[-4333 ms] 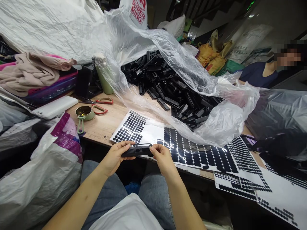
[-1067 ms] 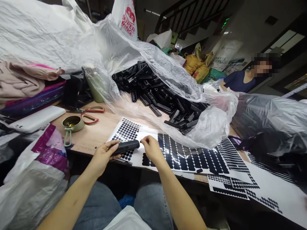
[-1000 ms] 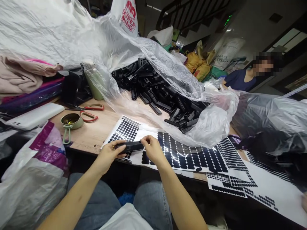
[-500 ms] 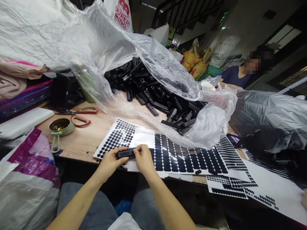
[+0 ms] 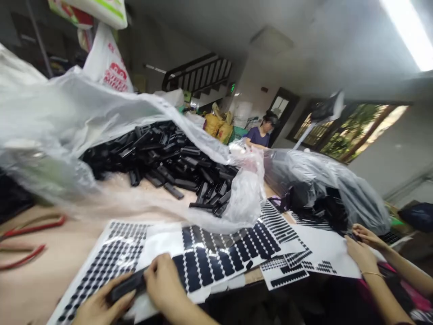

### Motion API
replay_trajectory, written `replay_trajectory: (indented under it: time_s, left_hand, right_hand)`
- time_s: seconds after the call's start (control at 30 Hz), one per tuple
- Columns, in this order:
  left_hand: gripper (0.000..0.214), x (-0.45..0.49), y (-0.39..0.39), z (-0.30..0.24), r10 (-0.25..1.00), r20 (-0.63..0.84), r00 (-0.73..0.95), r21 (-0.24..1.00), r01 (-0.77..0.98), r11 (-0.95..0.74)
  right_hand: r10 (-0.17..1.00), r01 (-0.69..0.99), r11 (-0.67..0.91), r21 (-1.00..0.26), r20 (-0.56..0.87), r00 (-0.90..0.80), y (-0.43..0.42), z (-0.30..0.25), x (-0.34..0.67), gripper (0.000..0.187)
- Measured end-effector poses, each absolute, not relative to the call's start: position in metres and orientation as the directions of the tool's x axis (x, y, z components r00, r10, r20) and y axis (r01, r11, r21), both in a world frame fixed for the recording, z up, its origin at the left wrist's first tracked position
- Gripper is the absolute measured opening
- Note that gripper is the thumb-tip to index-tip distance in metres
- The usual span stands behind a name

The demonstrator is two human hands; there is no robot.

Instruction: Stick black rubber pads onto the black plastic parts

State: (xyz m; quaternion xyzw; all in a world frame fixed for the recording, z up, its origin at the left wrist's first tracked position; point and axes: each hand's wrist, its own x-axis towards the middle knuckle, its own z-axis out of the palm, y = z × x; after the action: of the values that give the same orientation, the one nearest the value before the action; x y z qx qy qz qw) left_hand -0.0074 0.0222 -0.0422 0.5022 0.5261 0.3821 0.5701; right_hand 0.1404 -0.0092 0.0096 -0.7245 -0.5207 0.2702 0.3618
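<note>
Low in the view, my left hand (image 5: 103, 303) is closed around one end of a black oblong plastic piece (image 5: 126, 286), thumb on the near side and fingers on the far side. The fingers of my right hand (image 5: 165, 283) are curled in at the other end of the piece, touching it. Whether they also pinch a small sticker is hidden. Under and beside my hands lie a sheet of round black stickers (image 5: 107, 257) and a sheet of larger black oblong stickers (image 5: 203, 266). Beyond them many similar black pieces (image 5: 176, 158) are heaped inside an open clear plastic bag (image 5: 43, 122).
Red-handled scissors (image 5: 34, 225) lie at the left. On the right, a co-worker's hands (image 5: 361, 250) are over more sticker sheets (image 5: 324, 248), near another plastic bag (image 5: 321, 169) with black items. Another person (image 5: 259, 135) is farther back. The table's front edge runs below the sheets.
The view has swung up and to the right, so my hands appear lower and farther left. Both still hold the black plastic piece. The co-worker's hands at the right have come into view.
</note>
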Motion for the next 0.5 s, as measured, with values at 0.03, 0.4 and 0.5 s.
replay_trajectory:
  time_s: [0.03,0.4,0.5]
  left_hand:
    - [0.039,-0.006,0.016,-0.028,0.95,-0.248,0.191,0.965,0.134,0.225]
    - [0.053,0.004,0.0,-0.002,0.924,-0.294,0.247,0.947,-0.058,0.317]
    - [0.053,0.004,0.0,-0.003,0.925,-0.287,0.248,0.945,-0.082,0.315]
  right_hand:
    - [0.947,0.55,-0.212,-0.808,-0.031,0.319,-0.011,0.015,0.142,0.014]
    - [0.956,0.484,-0.243,-0.84,-0.124,0.265,-0.017,0.017,0.152,0.009]
    - [0.959,0.499,-0.241,-0.832,-0.124,0.255,-0.018,0.018,0.151,0.01]
